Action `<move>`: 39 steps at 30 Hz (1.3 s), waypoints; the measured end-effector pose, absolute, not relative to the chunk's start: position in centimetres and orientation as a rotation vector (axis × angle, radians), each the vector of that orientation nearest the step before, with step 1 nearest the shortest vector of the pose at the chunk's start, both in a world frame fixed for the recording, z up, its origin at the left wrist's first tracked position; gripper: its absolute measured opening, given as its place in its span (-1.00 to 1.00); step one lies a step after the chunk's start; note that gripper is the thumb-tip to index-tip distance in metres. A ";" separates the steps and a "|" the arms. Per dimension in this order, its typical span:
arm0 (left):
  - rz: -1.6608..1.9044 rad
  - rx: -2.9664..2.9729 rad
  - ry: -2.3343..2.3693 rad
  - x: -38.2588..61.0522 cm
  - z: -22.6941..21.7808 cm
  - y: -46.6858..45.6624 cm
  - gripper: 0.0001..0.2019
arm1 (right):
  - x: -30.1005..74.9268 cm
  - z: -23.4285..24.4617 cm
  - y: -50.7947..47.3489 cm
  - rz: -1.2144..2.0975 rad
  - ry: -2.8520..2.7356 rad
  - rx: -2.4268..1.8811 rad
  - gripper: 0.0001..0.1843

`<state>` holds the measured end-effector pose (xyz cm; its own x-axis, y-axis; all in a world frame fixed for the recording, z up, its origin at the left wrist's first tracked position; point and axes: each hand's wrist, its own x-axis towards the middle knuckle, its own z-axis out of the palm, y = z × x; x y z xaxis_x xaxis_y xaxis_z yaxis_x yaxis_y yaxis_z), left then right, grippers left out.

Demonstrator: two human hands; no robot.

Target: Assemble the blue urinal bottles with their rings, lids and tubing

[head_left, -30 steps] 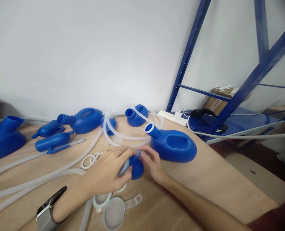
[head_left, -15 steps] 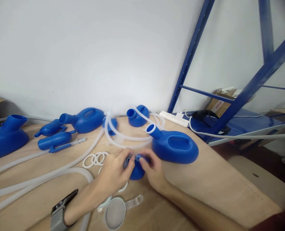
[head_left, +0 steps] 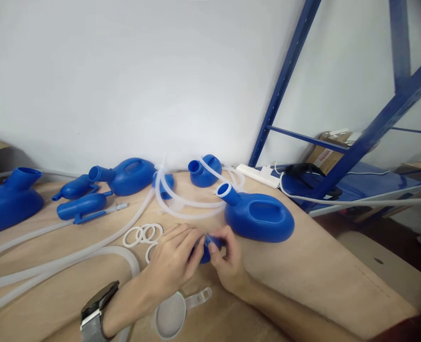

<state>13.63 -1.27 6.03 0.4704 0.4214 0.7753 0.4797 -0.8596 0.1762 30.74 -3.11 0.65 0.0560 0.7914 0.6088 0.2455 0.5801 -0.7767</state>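
My left hand (head_left: 176,251), a watch on its wrist, closes over one side of a small blue plastic fitting (head_left: 206,257). Fingers and thumb of my right hand (head_left: 229,263) pinch the other side, near a small translucent bit at its top. Much of the fitting is hidden by my fingers. Just behind my right hand stands a blue handled bottle (head_left: 260,218) with a white ring (head_left: 223,190) around its mouth. Several loose white rings (head_left: 142,235) lie beside my left hand. Below my hands is a clear round lid with a strap (head_left: 170,314).
More blue bottles (head_left: 130,176) stand along the wall, with slim blue parts (head_left: 82,206) at left. Translucent hoses (head_left: 71,259) run across the left side and curl at the back. A white power strip (head_left: 258,175) and blue shelf frame (head_left: 285,80) are at right.
Both hands have shifted slightly right with the blue fitting, which is now more covered by my fingers. My left forearm now hides the pale pieces beside the clear lid.
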 end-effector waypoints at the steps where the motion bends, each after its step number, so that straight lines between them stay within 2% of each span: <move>1: -1.364 -2.617 -0.792 13.7 5.9 -1.3 -0.86 | 30.8 0.6 -3.1 0.501 -1.507 -0.927 -0.94; 13: -1.350 -2.577 -0.803 13.8 5.6 -1.2 -0.86 | 30.7 0.5 -3.0 0.534 -1.530 -0.956 -0.93; 20: -1.352 -2.571 -0.830 13.8 5.2 -0.9 -0.87 | 30.7 0.5 -2.8 0.447 -1.543 -0.963 -0.93; 27: -1.406 -2.559 -0.848 14.1 4.7 -0.9 -0.76 | 31.2 0.7 -2.7 0.384 -1.566 -0.982 -0.90; 39: -1.498 -2.658 -1.060 14.8 5.6 -1.5 -0.78 | 31.4 1.3 -2.7 0.308 -1.614 -0.961 -0.93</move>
